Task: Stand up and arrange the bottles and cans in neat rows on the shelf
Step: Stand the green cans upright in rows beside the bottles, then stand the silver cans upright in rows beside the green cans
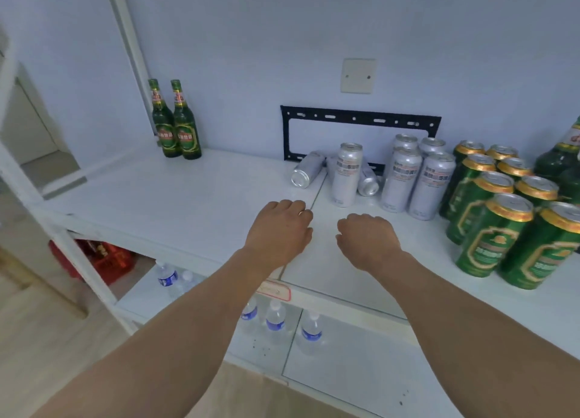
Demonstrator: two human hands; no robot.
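Observation:
Both my hands hover over the white shelf [175, 204], holding nothing, fingers loosely curled. My left hand [281, 229] is in front of a silver can lying on its side [307, 172]. My right hand [367, 240] is in front of an upright silver can [346, 174]; another silver can [367, 182] lies behind it. Several silver cans [417, 179] stand in a block to the right, then several green cans [499, 216] in rows. Two green bottles [177, 125] stand at the back left. More green bottles [565, 157] stand at the far right.
A black metal bracket [361, 117] and a white cover plate [358, 75] are on the wall behind the cans. Several water bottles [276, 320] stand on the lower shelf. A red crate [103, 257] sits below left. White shelf posts [75, 254] rise at left.

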